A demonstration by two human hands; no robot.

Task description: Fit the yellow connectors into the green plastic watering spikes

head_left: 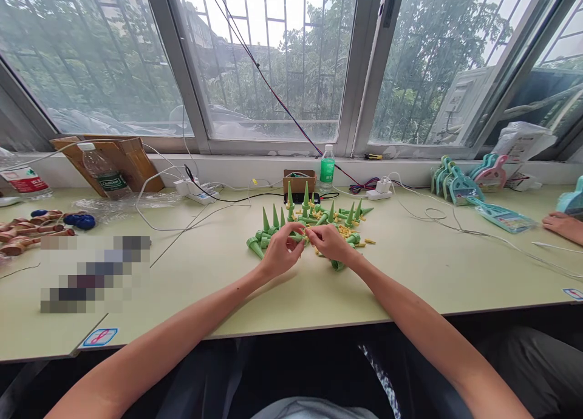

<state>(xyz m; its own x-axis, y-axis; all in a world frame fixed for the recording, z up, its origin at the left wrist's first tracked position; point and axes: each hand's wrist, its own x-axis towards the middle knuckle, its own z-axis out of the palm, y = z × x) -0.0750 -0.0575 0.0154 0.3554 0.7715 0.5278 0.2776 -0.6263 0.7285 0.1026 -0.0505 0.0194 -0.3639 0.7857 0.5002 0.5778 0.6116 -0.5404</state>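
My left hand (283, 249) is closed around a green plastic spike (298, 238), partly hidden by the fingers. Close against it, my right hand (330, 241) pinches at the spike's end; a small yellowish bit shows at the fingertips, too small to make out. Around both hands lie many green cone-shaped spikes, some standing point up like the tall spike (305, 201), others on their sides like the left one (255, 246). Small yellow plastic pieces (348, 234) are scattered among them, mostly to the right.
Behind the pile stand a small cardboard box (299, 182) and a green-labelled bottle (327, 167). White cables (455, 228) cross the table (191, 291). Wooden pieces (27, 234) lie at left, teal plastic items (460, 185) at right, near another person's hand (562, 222).
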